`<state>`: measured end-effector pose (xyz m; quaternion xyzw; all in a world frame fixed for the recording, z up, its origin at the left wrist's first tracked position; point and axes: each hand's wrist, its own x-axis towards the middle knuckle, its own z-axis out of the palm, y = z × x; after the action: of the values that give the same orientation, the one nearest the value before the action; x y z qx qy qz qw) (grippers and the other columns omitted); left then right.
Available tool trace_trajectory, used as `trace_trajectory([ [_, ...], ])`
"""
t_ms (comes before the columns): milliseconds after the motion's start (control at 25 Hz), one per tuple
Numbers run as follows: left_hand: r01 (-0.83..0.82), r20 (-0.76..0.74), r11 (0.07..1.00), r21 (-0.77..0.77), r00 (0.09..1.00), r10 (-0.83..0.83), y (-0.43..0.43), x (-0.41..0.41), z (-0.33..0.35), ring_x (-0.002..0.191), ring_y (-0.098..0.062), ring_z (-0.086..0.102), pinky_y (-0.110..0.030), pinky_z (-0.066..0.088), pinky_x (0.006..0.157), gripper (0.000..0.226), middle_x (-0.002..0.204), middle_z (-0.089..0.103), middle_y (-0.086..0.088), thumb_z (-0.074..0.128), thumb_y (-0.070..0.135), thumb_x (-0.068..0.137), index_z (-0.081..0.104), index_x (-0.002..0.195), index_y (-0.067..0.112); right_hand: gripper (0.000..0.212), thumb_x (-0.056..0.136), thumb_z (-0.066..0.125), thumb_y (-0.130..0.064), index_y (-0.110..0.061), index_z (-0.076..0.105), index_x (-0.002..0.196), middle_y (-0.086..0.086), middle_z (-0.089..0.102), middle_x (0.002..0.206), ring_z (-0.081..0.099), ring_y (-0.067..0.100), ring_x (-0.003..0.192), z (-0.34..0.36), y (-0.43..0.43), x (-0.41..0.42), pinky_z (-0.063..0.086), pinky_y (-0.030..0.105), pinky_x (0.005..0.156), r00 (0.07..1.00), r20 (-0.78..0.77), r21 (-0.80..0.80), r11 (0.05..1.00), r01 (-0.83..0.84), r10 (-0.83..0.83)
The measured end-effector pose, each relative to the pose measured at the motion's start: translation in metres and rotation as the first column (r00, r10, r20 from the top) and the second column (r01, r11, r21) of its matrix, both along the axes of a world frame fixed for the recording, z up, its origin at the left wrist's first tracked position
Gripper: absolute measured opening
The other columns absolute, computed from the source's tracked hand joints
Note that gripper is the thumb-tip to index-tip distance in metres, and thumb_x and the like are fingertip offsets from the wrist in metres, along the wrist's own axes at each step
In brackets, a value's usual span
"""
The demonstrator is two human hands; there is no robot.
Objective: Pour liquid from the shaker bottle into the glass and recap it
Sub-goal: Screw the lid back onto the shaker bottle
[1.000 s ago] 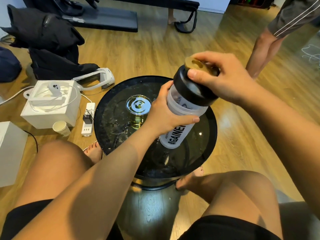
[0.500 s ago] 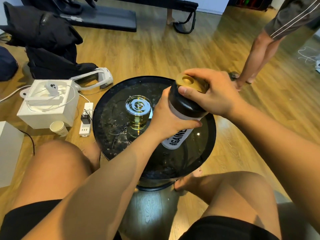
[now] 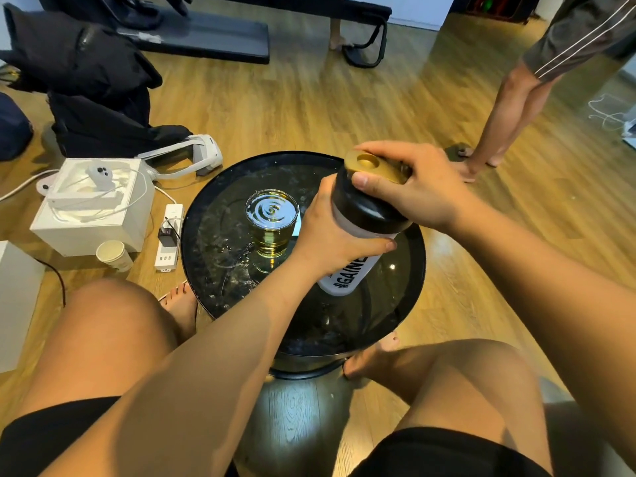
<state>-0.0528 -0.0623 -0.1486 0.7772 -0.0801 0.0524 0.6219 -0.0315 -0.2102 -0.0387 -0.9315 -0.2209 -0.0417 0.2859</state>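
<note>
The shaker bottle (image 3: 358, 242) is frosted white with black lettering, a black lid and a gold cap (image 3: 377, 166), held tilted above the round black counter (image 3: 411, 270). The left hand (image 3: 332, 237) wraps its body; the right hand (image 3: 418, 185) is clamped over the cap. Beside it, the glass (image 3: 272, 223) stands upright on the counter, holding yellowish liquid.

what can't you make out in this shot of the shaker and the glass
Head view, the only one:
- Liquid level in the shaker bottle: the left hand wraps the body and the lower wall looks opaque white.
- Whether the gold flip cap is snapped shut: the right hand covers its far end.
- The full label: the left hand hides its start.
- What the liquid in the glass is: only a yellowish tint shows.
</note>
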Motion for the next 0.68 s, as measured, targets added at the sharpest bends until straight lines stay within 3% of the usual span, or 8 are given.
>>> trace_trajectory([
  [120, -0.018, -0.007, 1.0, 0.01, 1.0, 0.018, -0.003, -0.001, 0.0, 0.115, -0.01, 0.058, -0.042, 0.053, 0.095, 0.106, 0.123, 0.058, 0.009, 0.093, 0.049, 0.047, 0.038, 0.135, 0.028, 0.04, 0.088, 0.066, -0.05, -0.032, 0.066, 0.123, -0.022, 0.061, 0.107, 0.052, -0.005, 0.105, -0.001, 0.001, 0.0, 0.034, 0.0, 0.083, 0.998, 0.066, 0.004, 1.0, 0.001, -0.001],
  [280, -0.033, -0.029, 0.999, 0.015, 0.999, 0.034, -0.008, -0.002, -0.003, 0.116, -0.008, 0.058, -0.041, 0.053, 0.097, 0.116, 0.123, 0.059, 0.013, 0.094, 0.052, 0.047, 0.031, 0.142, 0.033, 0.034, 0.089, 0.064, -0.05, -0.029, 0.067, 0.114, -0.027, 0.058, 0.095, 0.049, -0.008, 0.096, -0.005, 0.005, -0.006, 0.031, -0.003, 0.075, 0.992, 0.121, 0.028, 0.999, 0.031, -0.034],
  [480, -0.055, -0.033, 0.998, 0.037, 0.998, 0.056, -0.012, -0.001, -0.005, 0.115, -0.007, 0.058, -0.039, 0.053, 0.096, 0.115, 0.122, 0.059, 0.015, 0.094, 0.054, 0.045, 0.028, 0.138, 0.038, 0.037, 0.088, 0.061, -0.057, -0.027, 0.065, 0.108, -0.014, 0.063, 0.094, 0.054, 0.003, 0.087, -0.005, 0.011, -0.007, 0.035, 0.005, 0.068, 0.98, 0.139, -0.009, 0.989, 0.148, -0.145],
  [600, -0.059, -0.068, 0.997, 0.058, 0.996, 0.063, -0.014, 0.002, -0.005, 0.108, -0.001, 0.058, -0.032, 0.054, 0.09, 0.112, 0.115, 0.059, 0.02, 0.092, 0.058, 0.042, 0.026, 0.131, 0.045, 0.044, 0.088, 0.055, -0.061, -0.025, 0.061, 0.112, -0.003, 0.062, 0.102, 0.055, 0.013, 0.093, -0.006, 0.016, -0.007, 0.035, 0.024, 0.071, 0.972, 0.122, -0.098, 0.972, 0.213, -0.201],
  [680, -0.053, -0.085, 0.996, 0.069, 0.995, 0.059, -0.013, 0.003, -0.005, 0.104, 0.006, 0.057, -0.023, 0.052, 0.082, 0.112, 0.112, 0.058, 0.022, 0.091, 0.061, 0.041, 0.025, 0.13, 0.047, 0.05, 0.088, 0.051, -0.065, -0.024, 0.057, 0.116, 0.001, 0.054, 0.103, 0.049, 0.017, 0.091, -0.004, 0.02, -0.008, 0.032, 0.029, 0.072, 0.961, 0.081, -0.168, 0.947, 0.273, -0.263],
])
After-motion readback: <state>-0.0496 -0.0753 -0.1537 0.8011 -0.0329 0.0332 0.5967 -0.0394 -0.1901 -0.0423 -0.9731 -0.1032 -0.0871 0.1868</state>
